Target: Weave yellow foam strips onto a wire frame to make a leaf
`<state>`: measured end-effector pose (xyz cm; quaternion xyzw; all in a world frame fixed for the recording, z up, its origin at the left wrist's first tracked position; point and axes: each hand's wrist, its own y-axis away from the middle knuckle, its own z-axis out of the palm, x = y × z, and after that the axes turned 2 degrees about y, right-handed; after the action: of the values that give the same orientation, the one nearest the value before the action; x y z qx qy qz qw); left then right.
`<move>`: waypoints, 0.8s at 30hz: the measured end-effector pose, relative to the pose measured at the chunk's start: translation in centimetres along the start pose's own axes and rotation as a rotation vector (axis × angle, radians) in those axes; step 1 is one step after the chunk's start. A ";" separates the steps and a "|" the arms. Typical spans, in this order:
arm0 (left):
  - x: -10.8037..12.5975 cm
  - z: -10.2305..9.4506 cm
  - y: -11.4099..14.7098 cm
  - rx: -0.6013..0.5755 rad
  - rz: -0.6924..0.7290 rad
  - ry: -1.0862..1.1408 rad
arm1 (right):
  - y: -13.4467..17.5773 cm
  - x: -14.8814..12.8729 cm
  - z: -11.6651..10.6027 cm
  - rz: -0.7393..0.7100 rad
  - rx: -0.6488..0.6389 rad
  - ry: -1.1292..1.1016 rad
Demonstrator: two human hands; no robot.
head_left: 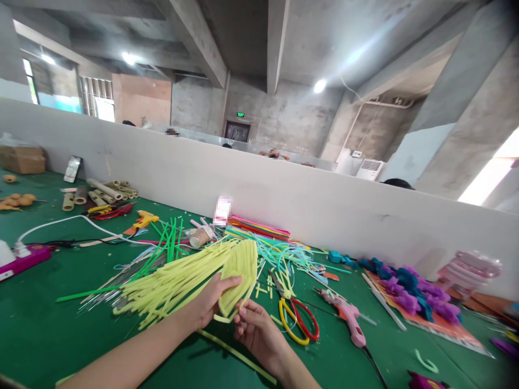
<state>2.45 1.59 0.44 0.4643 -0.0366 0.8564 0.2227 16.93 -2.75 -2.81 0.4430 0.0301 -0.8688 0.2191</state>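
Observation:
A flat piece of pale yellow pipe cleaners point(241, 265), laid side by side with long loose ends trailing left, is held up above the table. My left hand point(213, 300) grips it from the left, thumb across its face. At its lower corner, my right hand point(257, 327) has its fingertips closed on a yellow strand at the edge. Just right of my right hand lie scissors point(298, 321) with red and yellow handles, blades pointing away. Short yellow cut-offs point(265, 286) are scattered by the blades. One loose yellow pipe cleaner point(239, 356) lies beneath my hands.
A pink glue gun point(348, 319) lies to the right, beside purple and blue fuzzy pieces point(417, 292). Coloured pipe cleaners point(263, 227) and a phone point(223, 210) are by the white partition point(178, 173). Further left are a yellow glue gun point(145, 220), pliers point(109, 210) and bamboo pieces point(105, 192).

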 end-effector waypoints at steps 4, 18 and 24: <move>0.1 -0.2 -0.3 0.027 0.089 0.017 | -0.1 0.0 0.1 -0.021 0.020 -0.012; -0.1 -0.2 -0.3 0.028 0.075 -0.026 | -0.3 0.4 0.0 -0.041 0.029 0.134; -0.3 -0.2 -0.2 -0.050 0.100 -0.013 | -0.3 -1.1 -0.3 -0.159 0.126 -0.014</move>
<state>2.53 1.72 0.11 0.4617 -0.0824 0.8623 0.1910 17.53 -2.00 -2.19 0.4459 0.0087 -0.8868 0.1210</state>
